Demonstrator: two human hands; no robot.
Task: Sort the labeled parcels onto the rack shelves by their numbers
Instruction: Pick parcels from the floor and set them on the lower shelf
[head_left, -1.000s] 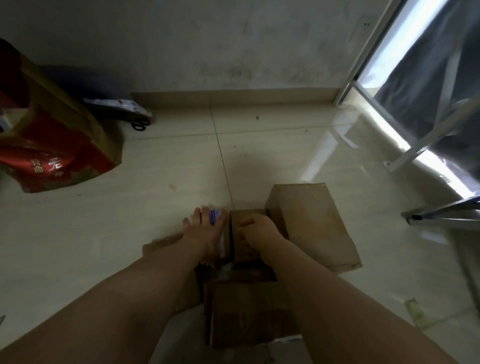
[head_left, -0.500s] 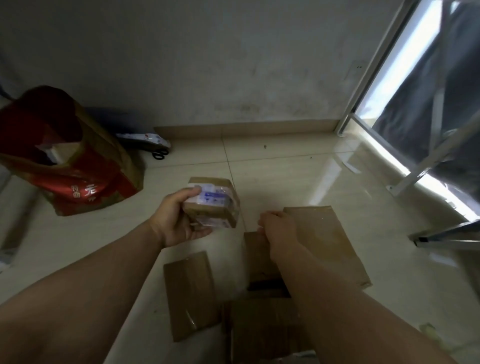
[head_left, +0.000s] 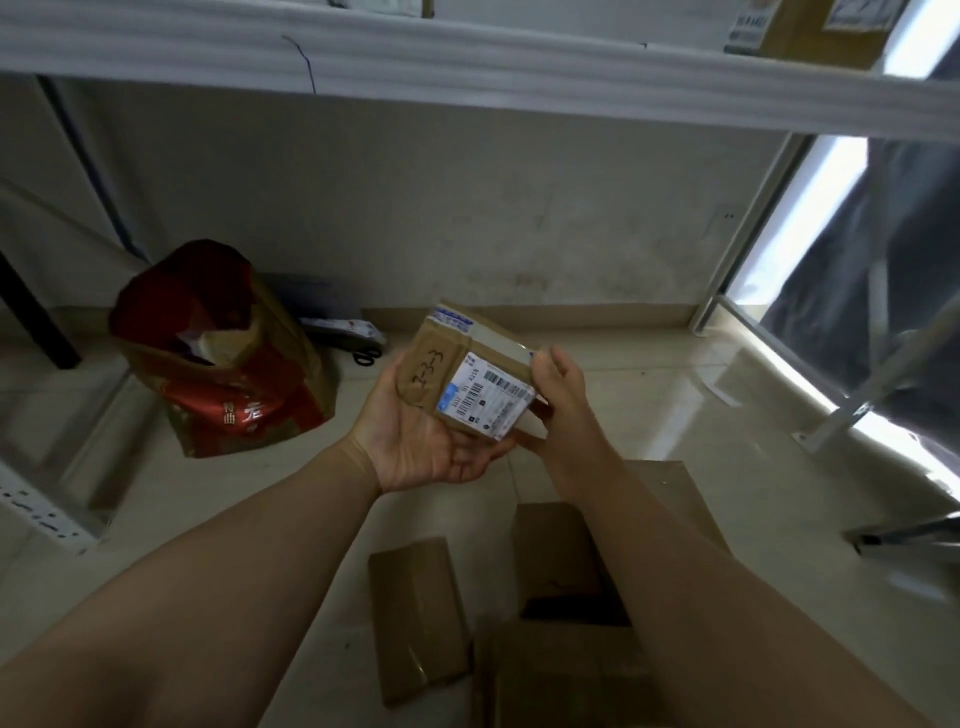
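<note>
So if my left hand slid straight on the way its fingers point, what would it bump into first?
Probably your right hand. The left hand cradles the parcel palm up, and its fingers point toward the right hand's heel, seemingly almost touching it, though depth is unclear.

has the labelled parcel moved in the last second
Yes. The small parcel rose off the floor pile; left hand and right hand now hold it above.
</note>
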